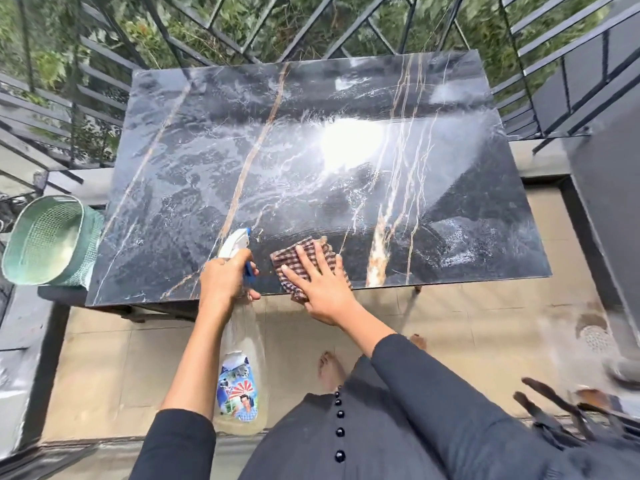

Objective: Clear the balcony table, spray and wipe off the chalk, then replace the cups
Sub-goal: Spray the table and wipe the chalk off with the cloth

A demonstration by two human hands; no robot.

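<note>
A dark marble-patterned table (207, 161) fills the middle of the view, its top wet and streaked with whitish smears. My left hand (223, 278) grips the neck of a clear spray bottle (239, 368) at the table's near edge, with the white nozzle pointing over the tabletop and a finger on the blue trigger. My right hand (320, 285) lies flat, fingers spread, on a brown checked cloth (298, 258) pressed against the near edge of the tabletop. No cups are in view.
A pale green mesh basket (48, 240) stands on a ledge left of the table. Black metal railings (104, 81) run behind and to both sides, with greenery beyond. A floor drain (597, 337) sits at the right on the beige tiles.
</note>
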